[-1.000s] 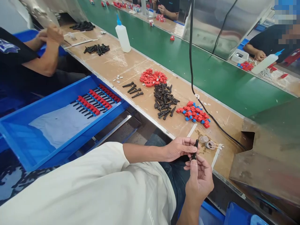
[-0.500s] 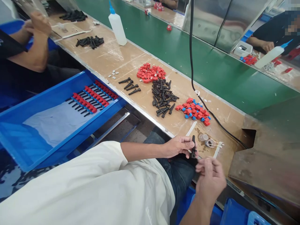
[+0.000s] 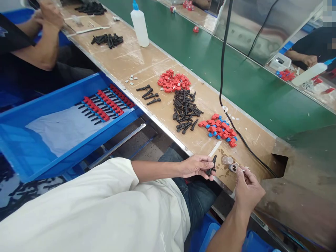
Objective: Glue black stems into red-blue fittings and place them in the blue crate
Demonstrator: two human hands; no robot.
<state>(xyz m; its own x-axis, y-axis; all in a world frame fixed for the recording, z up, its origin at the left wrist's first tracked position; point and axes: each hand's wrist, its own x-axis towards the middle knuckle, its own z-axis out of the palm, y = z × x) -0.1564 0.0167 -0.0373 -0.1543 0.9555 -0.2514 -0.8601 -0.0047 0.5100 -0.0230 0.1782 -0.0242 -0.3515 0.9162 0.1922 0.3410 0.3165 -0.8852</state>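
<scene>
My left hand (image 3: 196,166) grips a small black plastic part (image 3: 212,165) at the near edge of the brown workbench (image 3: 147,66). My right hand (image 3: 246,189) rests by two small round caps (image 3: 231,163) and pinches a thin stick (image 3: 241,170) that lies over them. Farther along the bench lie a pile of black parts (image 3: 185,112), a pile of red and blue pieces (image 3: 219,128) and a pile of red pieces (image 3: 173,80). Three black parts (image 3: 149,95) lie apart from the piles.
A blue bin (image 3: 63,126) at my left holds rows of assembled red, blue and black parts (image 3: 105,104). A white squeeze bottle (image 3: 139,24) stands farther up. A black cable (image 3: 225,87) crosses the green conveyor belt (image 3: 236,77). Other people work at the left and far right.
My right hand let go of the black part and moved right to the caps, pinching the thin stick. My left hand kept the part, now tilted.
</scene>
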